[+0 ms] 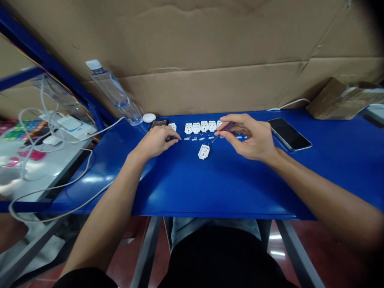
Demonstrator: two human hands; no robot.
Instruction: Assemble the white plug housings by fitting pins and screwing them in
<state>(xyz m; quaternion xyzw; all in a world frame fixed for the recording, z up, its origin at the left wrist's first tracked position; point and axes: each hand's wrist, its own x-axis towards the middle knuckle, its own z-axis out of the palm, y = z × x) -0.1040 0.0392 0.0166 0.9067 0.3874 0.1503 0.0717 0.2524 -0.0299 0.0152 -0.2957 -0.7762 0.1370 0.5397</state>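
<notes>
Though blurred, right hand (pixel 250 138) pinching purple screwdriver (pixel 229 126), perhaps

Smartphone (pixel 289 134) and plastic water bottle (pixel 117 98)

An assembly workshop: blue metal workbench (pixel 228 188), cardboard-lined wall (pixel 192 40), rows of white socket housings (pixel 204 126).

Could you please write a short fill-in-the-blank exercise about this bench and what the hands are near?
The right hand pinches a small screwdriver with a ____ handle.
The top of the workbench is ____.
One white plastic housing lies ____ the row of matching housings.
A black smartphone lies to the ____ of the right hand.

Missing words: purple; blue; in front of; right.
</notes>
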